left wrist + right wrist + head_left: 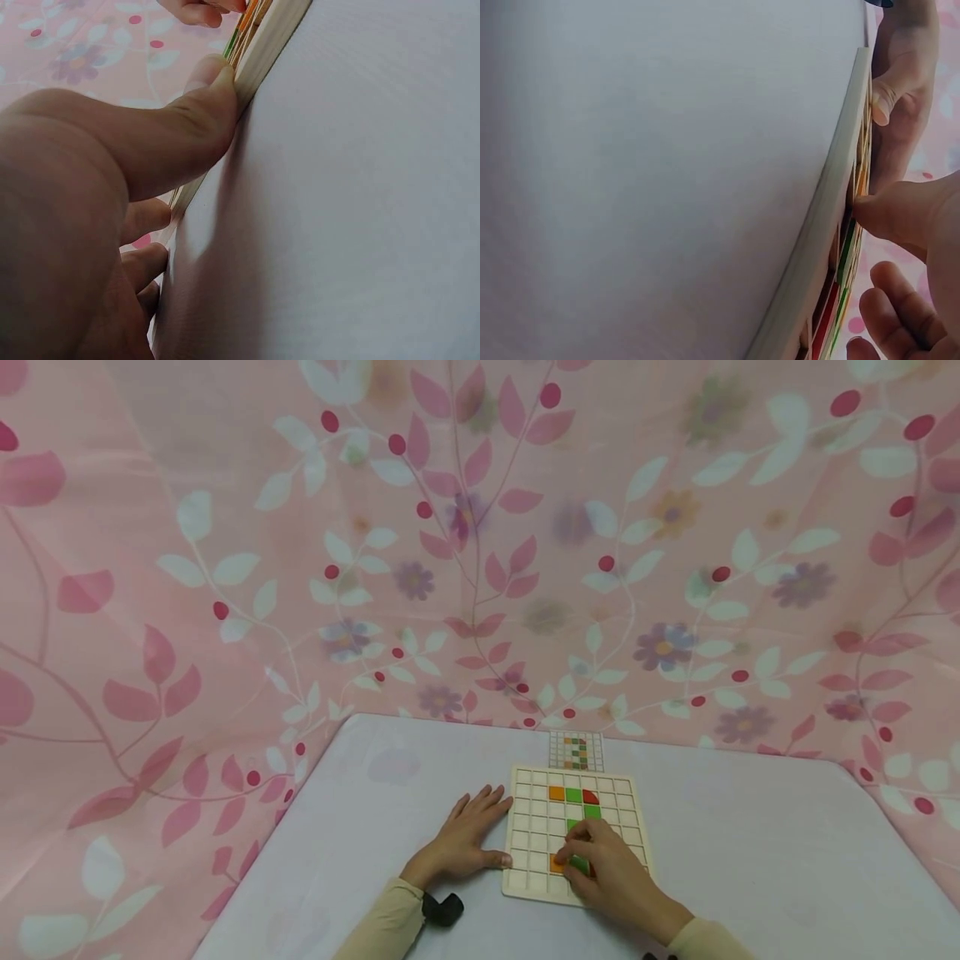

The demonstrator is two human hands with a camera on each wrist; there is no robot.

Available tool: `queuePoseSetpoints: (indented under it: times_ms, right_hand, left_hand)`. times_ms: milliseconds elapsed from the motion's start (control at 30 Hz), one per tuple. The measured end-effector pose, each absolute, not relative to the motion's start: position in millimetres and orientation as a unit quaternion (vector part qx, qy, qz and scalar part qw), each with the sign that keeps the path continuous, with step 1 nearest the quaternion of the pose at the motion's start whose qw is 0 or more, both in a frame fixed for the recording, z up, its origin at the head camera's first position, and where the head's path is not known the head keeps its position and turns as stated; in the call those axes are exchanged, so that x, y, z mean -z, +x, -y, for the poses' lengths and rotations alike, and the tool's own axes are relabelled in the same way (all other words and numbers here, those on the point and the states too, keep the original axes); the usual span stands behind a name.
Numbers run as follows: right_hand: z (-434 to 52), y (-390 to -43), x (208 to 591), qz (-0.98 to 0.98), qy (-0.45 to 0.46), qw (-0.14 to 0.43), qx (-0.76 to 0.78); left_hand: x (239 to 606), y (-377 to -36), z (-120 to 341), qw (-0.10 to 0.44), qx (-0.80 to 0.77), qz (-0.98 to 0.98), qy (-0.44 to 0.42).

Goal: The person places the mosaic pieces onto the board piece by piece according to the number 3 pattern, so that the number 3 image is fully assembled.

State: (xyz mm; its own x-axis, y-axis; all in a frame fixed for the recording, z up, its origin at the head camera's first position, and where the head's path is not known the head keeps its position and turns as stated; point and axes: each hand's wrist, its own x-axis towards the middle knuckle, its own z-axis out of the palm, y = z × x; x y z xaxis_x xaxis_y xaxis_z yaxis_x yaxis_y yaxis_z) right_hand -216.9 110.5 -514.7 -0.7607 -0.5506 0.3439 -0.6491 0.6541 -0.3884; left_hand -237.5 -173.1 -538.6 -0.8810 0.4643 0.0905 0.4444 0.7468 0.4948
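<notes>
Now | R hand (611, 878) pinches green tile (579, 863); long axis unclear; L hand (467, 839) steadies board (525, 827)

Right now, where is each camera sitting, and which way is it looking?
Head: worn on the head, looking forward and down at the white table, the grid board and the flowered curtain; both hands and sleeves show.
Left wrist: low by the left hand, looking along the table; its thumb presses the board's edge.
Right wrist: low by the right hand, looking along the board's side; its fingertips touch the coloured tiles.
Shared: every view shows the board, and each wrist view catches the other hand.
</notes>
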Motion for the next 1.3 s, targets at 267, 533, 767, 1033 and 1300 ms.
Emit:
queuePoseSetpoints:
  times_ms: [267,533,767,1033,1300]
  right_hand:
    - [-110,-222,517,0.896,0.342,0.104,-0.264]
    - [-112,-226,516,0.901,0.337,0.07,-0.266]
    - [-112,-228,515,0.899,0.346,0.058,-0.264]
    - [-111,-229,515,0.904,0.327,0.048,-0.271]
    - [-113,-230,515,0.913,0.307,0.022,-0.268]
  left_hand:
    - [538,-237,173,0.016,-0.252,-0.936,0.245]
    - [538,-238,173,0.011,-0.241,-0.938,0.248]
    - [541,-238,173,0.006,-0.236,-0.94,0.248]
    - [541,-238,173,0.007,-0.234,-0.94,0.249]
    - [540,-239,173,0.01,-0.234,-0.94,0.247]
